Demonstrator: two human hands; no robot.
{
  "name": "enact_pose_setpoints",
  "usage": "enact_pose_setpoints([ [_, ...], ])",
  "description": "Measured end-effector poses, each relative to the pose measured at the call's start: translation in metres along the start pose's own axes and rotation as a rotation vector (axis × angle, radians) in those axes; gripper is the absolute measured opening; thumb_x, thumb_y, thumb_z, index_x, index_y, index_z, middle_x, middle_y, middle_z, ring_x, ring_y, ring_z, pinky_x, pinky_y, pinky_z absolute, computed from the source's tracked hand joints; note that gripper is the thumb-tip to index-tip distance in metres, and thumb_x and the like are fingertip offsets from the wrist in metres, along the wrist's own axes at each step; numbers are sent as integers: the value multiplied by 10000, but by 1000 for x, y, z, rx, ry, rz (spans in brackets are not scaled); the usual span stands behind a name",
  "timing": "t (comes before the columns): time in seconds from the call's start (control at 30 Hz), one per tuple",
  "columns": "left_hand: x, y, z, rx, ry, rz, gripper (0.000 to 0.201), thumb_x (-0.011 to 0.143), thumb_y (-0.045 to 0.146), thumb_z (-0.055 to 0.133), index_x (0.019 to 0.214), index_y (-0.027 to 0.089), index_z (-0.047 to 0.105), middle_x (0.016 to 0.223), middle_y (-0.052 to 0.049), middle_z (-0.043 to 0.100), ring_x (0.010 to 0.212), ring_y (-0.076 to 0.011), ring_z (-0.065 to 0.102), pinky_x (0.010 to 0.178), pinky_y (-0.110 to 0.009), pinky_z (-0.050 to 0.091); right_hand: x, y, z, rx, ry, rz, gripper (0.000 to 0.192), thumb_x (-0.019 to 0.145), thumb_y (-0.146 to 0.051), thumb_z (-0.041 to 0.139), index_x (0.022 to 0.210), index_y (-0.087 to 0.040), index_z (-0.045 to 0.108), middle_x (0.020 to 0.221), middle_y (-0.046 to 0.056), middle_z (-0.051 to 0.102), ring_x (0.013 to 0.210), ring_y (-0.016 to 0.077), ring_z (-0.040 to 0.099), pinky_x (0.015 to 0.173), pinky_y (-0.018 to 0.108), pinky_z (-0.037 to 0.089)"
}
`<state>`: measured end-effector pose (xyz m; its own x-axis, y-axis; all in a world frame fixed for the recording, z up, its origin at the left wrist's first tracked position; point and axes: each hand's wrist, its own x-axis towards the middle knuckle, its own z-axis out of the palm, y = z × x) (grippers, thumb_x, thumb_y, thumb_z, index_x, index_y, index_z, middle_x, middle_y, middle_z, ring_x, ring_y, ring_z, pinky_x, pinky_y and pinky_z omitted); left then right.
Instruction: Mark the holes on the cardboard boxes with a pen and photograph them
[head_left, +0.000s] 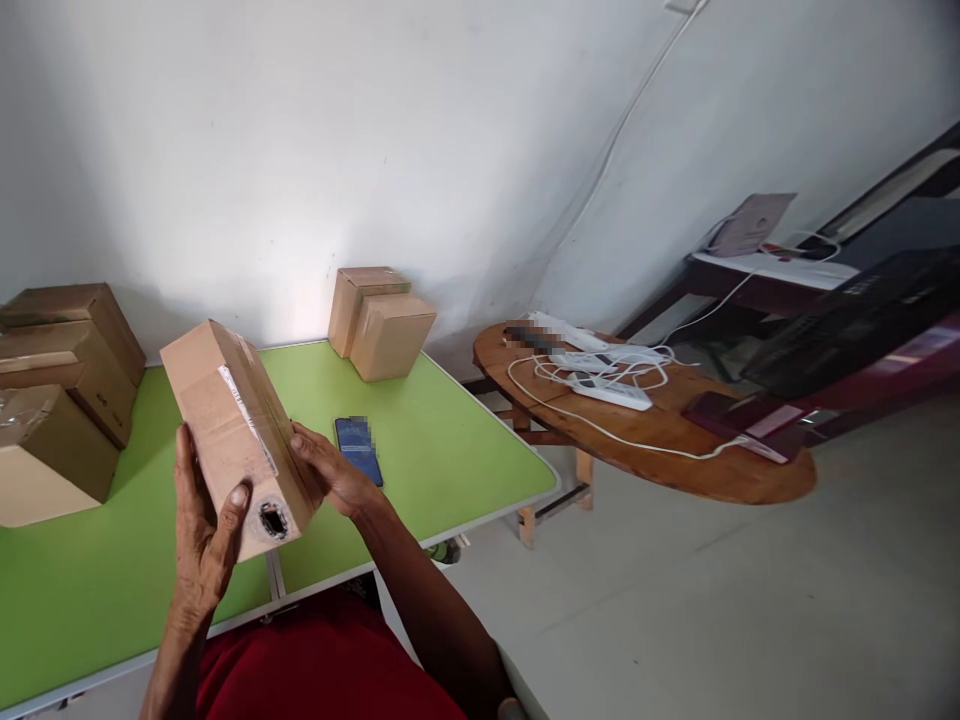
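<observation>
Between my two hands, tilted above the green table (442, 445), is a long brown cardboard box (232, 430). A whitish torn strip runs along its upper face, and a round dark-edged hole shows near the end closest to me. My left hand (206, 525) grips its left side, with the thumb on the upper face by the hole. On the opposite side my right hand (334, 470) presses its fingers to the box. A smartphone (358, 450) lies on the table just beyond my right hand. The underside of the held box is hidden.
Several cardboard boxes (64, 410) stand at the table's left, and two more boxes (394, 335) are at the back by the wall. To the right, an oval wooden table (675, 470) carries white power strips (611, 390) with tangled cables. Farther back stands a dark desk (675, 295).
</observation>
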<state>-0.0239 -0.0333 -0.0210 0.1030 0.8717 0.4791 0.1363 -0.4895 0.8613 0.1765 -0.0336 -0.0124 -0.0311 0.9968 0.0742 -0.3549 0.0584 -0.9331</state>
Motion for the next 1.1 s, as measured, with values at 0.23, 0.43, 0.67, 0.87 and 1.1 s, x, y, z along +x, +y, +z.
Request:
enact_pose_setpoints([
  [0.23, -4, -3, 5, 138, 77, 29, 879, 1076, 636, 624, 1813, 253, 337, 1847, -177, 388, 1649, -393, 477, 1314, -509, 466, -6, -21, -5, -229, -65, 68, 1134, 688, -705, 1008, 1630, -303, 523, 1650, 113, 616, 1524, 416, 595, 1280, 597, 497],
  [0.43, -16, -15, 15, 264, 125, 49, 891, 1040, 652, 674, 1782, 258, 377, 1708, -236, 529, 1237, -352, 759, 1060, -525, 645, 1, -41, -19, -667, -55, -27, 1490, 597, -609, 1076, 1819, -273, 292, 1837, 180, 320, 1733, 517, 210, 1406, 720, 209],
  [0.67, 8, 1, -9, 800, 164, 609, 1294, 910, 482, 901, 1849, 264, 38, 1860, -294, 163, 1742, -528, 160, 1338, -774, 278, 6, -79, 3, -1438, -181, -376, 1330, 673, -367, 1024, 1780, -220, 301, 1583, 215, 495, 1462, 456, 468, 1277, 753, 348],
  [0.87, 35, 1, -20, 841, -272, 602, 1360, 815, 453, 898, 1837, 181, 42, 1734, -303, 446, 1655, -547, 369, 1340, -802, 208, -15, -84, 51, -1863, -483, -464, 1072, 719, -267, 1026, 1623, -73, 485, 1628, 274, 503, 1470, 430, 462, 1349, 674, 297],
  [1.1, 49, -19, -32, 589, -167, 190, 1456, 648, 648, 932, 1812, 156, 210, 1588, -313, 531, 1412, -565, 549, 1122, -817, 485, -9, -96, 33, -1556, -157, -669, 947, 883, -510, 955, 1656, -211, 498, 1778, 210, 428, 1663, 463, 329, 1393, 793, 118],
])
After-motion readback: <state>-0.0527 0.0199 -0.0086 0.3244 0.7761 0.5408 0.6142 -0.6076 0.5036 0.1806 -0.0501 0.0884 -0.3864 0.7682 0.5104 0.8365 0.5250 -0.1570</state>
